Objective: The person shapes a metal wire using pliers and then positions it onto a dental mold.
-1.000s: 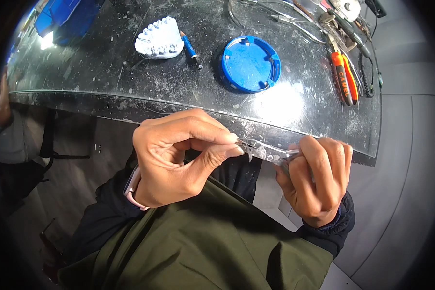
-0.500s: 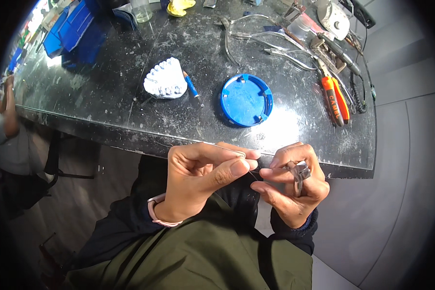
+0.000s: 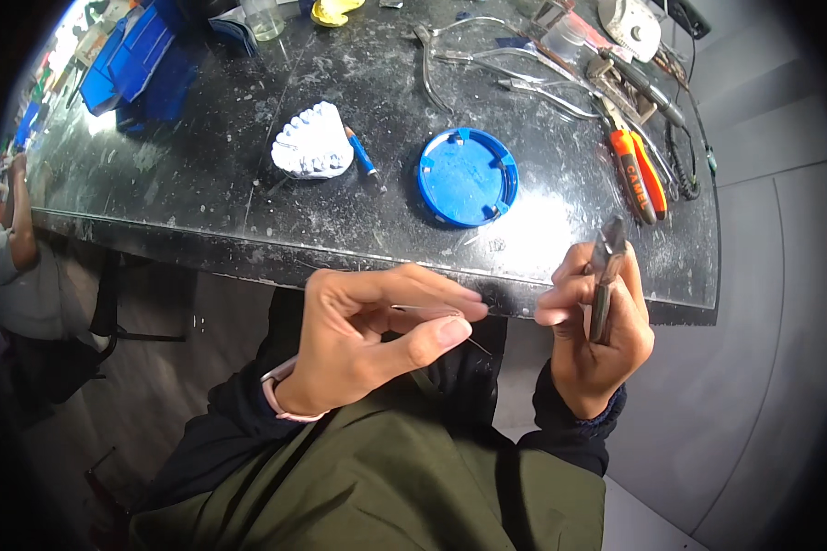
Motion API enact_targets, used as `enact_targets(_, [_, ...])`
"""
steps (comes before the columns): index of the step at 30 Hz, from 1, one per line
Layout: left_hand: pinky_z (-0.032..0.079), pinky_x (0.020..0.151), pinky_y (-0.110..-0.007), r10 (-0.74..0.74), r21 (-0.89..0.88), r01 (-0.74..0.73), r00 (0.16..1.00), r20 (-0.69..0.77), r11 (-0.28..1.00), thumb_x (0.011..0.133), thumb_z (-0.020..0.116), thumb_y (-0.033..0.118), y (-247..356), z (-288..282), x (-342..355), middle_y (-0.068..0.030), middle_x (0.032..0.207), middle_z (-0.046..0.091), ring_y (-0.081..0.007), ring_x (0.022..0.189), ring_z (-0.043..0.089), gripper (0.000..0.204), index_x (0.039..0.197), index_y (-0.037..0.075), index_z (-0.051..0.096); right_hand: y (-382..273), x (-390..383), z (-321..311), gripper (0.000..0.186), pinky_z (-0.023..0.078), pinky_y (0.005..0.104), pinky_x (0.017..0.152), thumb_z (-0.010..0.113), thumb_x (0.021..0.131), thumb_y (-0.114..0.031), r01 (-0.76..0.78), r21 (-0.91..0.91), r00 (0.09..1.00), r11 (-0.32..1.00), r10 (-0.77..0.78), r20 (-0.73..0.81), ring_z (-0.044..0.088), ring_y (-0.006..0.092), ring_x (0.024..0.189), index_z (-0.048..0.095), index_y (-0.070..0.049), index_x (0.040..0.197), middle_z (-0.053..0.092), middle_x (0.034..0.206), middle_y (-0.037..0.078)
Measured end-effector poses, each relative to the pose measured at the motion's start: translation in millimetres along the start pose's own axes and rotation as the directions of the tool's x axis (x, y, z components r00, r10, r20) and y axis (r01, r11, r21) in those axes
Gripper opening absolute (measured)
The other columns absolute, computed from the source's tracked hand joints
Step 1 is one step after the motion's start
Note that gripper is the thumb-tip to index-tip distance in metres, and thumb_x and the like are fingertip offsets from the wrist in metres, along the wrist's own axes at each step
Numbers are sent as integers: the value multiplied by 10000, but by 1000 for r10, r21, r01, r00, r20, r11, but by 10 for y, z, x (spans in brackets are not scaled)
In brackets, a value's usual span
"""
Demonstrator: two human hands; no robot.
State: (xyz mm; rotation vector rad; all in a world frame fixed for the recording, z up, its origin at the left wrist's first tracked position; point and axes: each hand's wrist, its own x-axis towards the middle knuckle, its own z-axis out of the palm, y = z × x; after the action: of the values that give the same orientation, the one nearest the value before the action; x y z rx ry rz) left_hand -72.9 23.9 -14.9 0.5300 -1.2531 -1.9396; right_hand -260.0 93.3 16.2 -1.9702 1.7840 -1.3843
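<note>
My left hand [image 3: 377, 340] is closed near the bench's front edge, pinching a thin wire [image 3: 480, 345] that sticks out below the fingertips toward the lower right. To its right, my right hand [image 3: 606, 340] grips a pair of metal pliers [image 3: 608, 257] held upright, jaws at the top, apart from the wire. Beyond the hands lie a white dental cast [image 3: 311, 145], a blue pencil-like stick [image 3: 363, 156] beside it, and a round blue shallow tray [image 3: 467, 179] with small metal pieces inside its rim.
The black, marked bench [image 3: 211, 230] carries blue bins [image 3: 129, 60], several steel pliers [image 3: 542, 96], orange-handled pliers [image 3: 652, 179], a corded handpiece [image 3: 643, 87], a white device [image 3: 627, 28] and a yellow mould [image 3: 335, 11]. Another person [image 3: 23, 266] is at the far left.
My right hand has turned the pliers from level to upright and moved away from my left hand, raising them. My left hand has shifted right, still pinching the wire. The camera view has shifted.
</note>
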Motion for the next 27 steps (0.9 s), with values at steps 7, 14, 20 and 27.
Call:
enact_targets(7, [514, 901, -377, 159, -303, -189, 980, -121, 934, 836, 667, -23, -152, 47, -40, -205, 1011, 681, -264, 1028, 641, 114, 938, 17, 696, 24, -110, 142, 428, 536, 307, 647, 891, 512, -179, 1, 401, 1000, 916, 3, -11, 616, 196, 756, 642, 56, 767, 595, 845, 156])
enact_targets(14, [492, 911, -344, 41, -411, -60, 998, -54, 910, 841, 668, -13, -235, 177, -101, -190, 1064, 673, -209, 1046, 624, 91, 921, 22, 695, 60, -165, 356, 237, 459, 279, 596, 850, 611, -88, 36, 656, 979, 754, 104, -173, 577, 168, 759, 722, 0, 789, 607, 825, 80])
enact_targets(20, [501, 911, -321, 16, -176, -4, 998, 65, 984, 785, 675, -56, -126, 102, -116, -230, 1138, 623, -218, 1063, 612, 257, 1040, -77, 652, -10, -43, 198, 128, 460, 295, 676, 747, 767, -55, -100, 612, 991, 784, 131, -7, 572, 184, 763, 675, 38, 818, 580, 841, 113])
enact_targets(27, [524, 783, -268, 14, -54, -5, 984, 176, 999, 816, 646, -58, -54, -42, -81, -190, 950, 685, -153, 922, 642, 216, 1031, -77, 659, -28, 57, 98, 148, 451, 286, 653, 748, 773, -68, -138, 544, 988, 827, 79, 132, 576, 182, 744, 661, 43, 816, 576, 832, 115])
